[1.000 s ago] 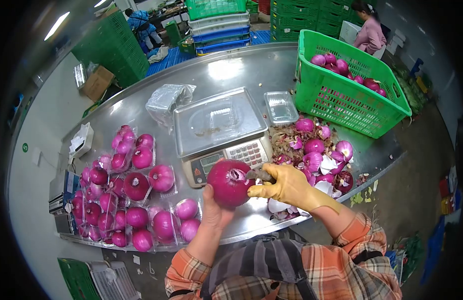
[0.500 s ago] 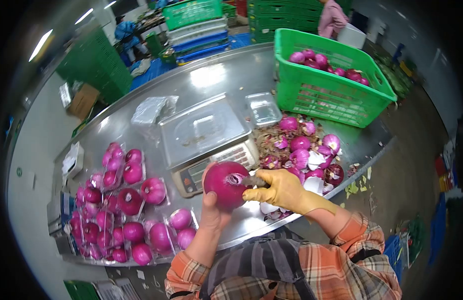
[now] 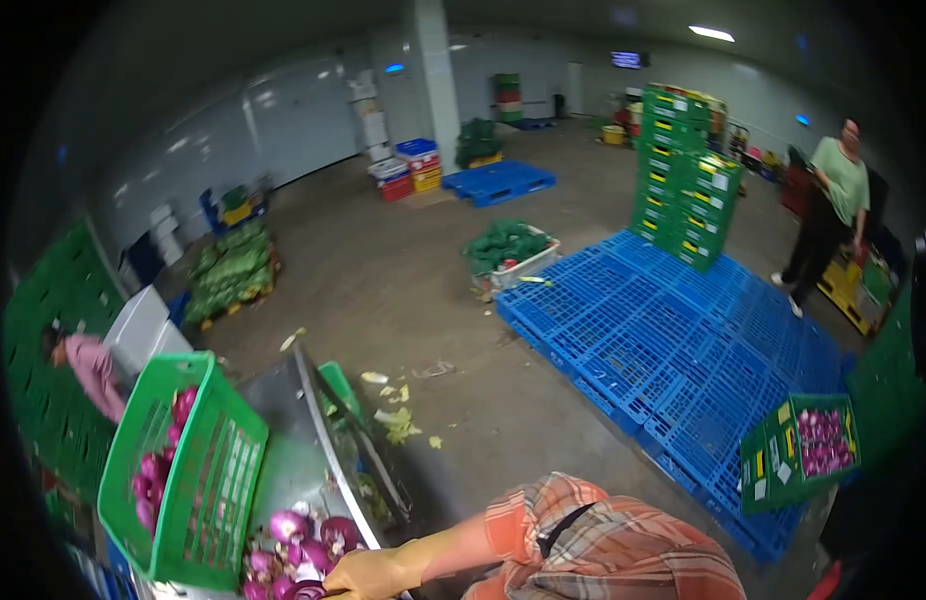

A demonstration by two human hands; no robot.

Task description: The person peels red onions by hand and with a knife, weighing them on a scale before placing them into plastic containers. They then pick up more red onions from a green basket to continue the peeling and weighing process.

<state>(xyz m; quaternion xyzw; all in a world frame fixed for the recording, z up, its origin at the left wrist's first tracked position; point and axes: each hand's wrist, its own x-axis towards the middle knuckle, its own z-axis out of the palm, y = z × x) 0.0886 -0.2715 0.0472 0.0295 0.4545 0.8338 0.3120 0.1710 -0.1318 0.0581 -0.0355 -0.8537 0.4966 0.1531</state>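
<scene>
My right hand (image 3: 371, 574), in a yellow glove, is at the bottom edge of the view. Its fingers look curled, and what they hold, if anything, is cut off. Right beside the fingertips is a cut or part-peeled purple onion (image 3: 305, 591), only partly in frame. More purple onions (image 3: 290, 525) with loose skins lie in a heap on the metal table (image 3: 283, 410). My left hand is out of view.
A green basket (image 3: 208, 500) with onions stands on the table. Blue pallets (image 3: 623, 330) cover the floor to the right, bearing stacked green crates (image 3: 673, 180) and a crate of onions (image 3: 773, 465). One person (image 3: 833, 200) stands far right; another (image 3: 91, 370) is at left.
The view has swung far to the right. The large onion in my left hand, the scale and the packed onions have left the frame. My right hand now appears low, by the heap.
</scene>
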